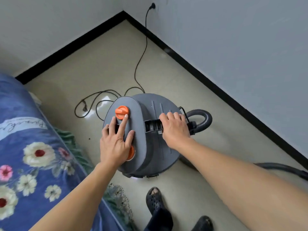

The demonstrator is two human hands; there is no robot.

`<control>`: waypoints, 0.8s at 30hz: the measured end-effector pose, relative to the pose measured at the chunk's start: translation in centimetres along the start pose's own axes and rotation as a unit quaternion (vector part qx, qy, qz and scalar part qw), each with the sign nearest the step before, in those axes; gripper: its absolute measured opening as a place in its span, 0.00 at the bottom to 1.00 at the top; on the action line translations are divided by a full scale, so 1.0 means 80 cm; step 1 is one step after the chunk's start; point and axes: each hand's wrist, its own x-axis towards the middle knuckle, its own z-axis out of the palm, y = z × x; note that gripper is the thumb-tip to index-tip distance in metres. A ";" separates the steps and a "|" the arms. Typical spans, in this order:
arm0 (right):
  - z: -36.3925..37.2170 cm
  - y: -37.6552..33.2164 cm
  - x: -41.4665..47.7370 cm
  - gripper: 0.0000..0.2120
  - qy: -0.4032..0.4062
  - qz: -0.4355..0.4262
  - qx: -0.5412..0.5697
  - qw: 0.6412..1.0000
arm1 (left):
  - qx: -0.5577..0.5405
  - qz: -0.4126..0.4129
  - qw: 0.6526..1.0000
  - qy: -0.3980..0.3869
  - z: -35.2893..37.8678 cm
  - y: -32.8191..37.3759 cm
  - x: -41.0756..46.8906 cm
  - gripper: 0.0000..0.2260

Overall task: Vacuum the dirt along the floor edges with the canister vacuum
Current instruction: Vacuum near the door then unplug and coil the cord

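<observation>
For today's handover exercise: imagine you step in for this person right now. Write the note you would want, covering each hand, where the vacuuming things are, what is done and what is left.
Left hand: flat on the canister vacuum lid, index fingertip at the upper orange knob.
Right hand: on the carry handle at the hose side.
Power cord: plugged into the wall socket, slack looped on the floor.
Hose: attached, trailing right.
Done: vacuum plugged in, near the corner.
Left: all vacuuming along the black baseboard; whether the vacuum is switched on cannot be told.

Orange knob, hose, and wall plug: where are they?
orange knob [122,112], head view, on its top ridge.
hose [205,120], head view, on the curved bend.
wall plug [153,5], head view, on the plug body.
</observation>
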 end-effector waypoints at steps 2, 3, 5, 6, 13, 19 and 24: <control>0.009 0.032 -0.034 0.19 0.009 0.029 0.015 0.999 | 0.019 0.046 0.999 -0.019 0.009 0.026 -0.004 0.29; 0.015 0.046 -0.050 0.19 0.014 0.041 0.023 0.999 | 0.025 0.067 0.997 -0.026 0.014 0.039 -0.008 0.29; 0.026 0.072 -0.082 0.19 0.029 0.064 0.038 0.997 | 0.033 0.100 0.994 -0.039 0.023 0.066 -0.016 0.29; 0.032 0.084 -0.098 0.18 0.038 0.078 0.044 0.995 | 0.037 0.114 0.992 -0.047 0.027 0.080 -0.022 0.29; 0.063 0.165 -0.205 0.19 0.087 0.181 0.060 0.978 | 0.069 0.210 0.971 -0.087 0.066 0.179 -0.074 0.29; 0.081 0.217 -0.289 0.21 0.091 0.253 0.080 0.960 | 0.086 0.268 0.951 -0.127 0.098 0.249 -0.122 0.28; 0.089 0.249 -0.343 0.23 0.084 0.288 0.093 0.949 | 0.092 0.295 0.940 -0.144 0.119 0.291 -0.155 0.28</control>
